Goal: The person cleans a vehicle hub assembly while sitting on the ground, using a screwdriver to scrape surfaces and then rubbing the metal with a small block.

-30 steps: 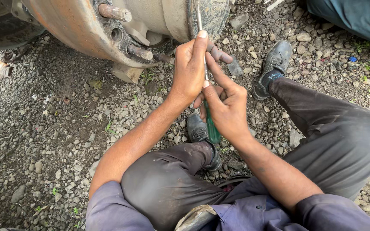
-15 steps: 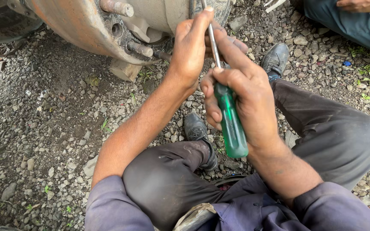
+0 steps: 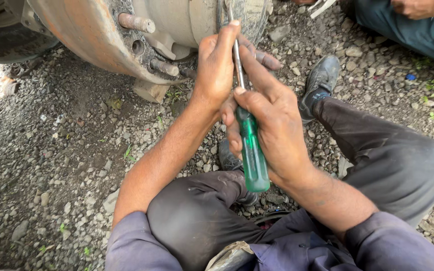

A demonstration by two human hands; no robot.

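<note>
Screwdriver [image 3: 249, 150] in right hand [image 3: 272, 125], shaft beside left hand [image 3: 217, 65]

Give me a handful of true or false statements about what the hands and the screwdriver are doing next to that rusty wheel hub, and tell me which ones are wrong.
1. The right hand grips a green translucent-handled screwdriver. True.
2. The left hand lies flat on the gravel ground. False: it is raised, its fingers at the screwdriver's metal shaft near the hub.
3. The rusty metal wheel hub shows threaded studs sticking out. True.
4. The screwdriver's tip points down toward the person's lap. False: the shaft points up toward the hub and the handle end is nearest the lap.
5. The person wears a black shoe that rests on the gravel. True.
</note>
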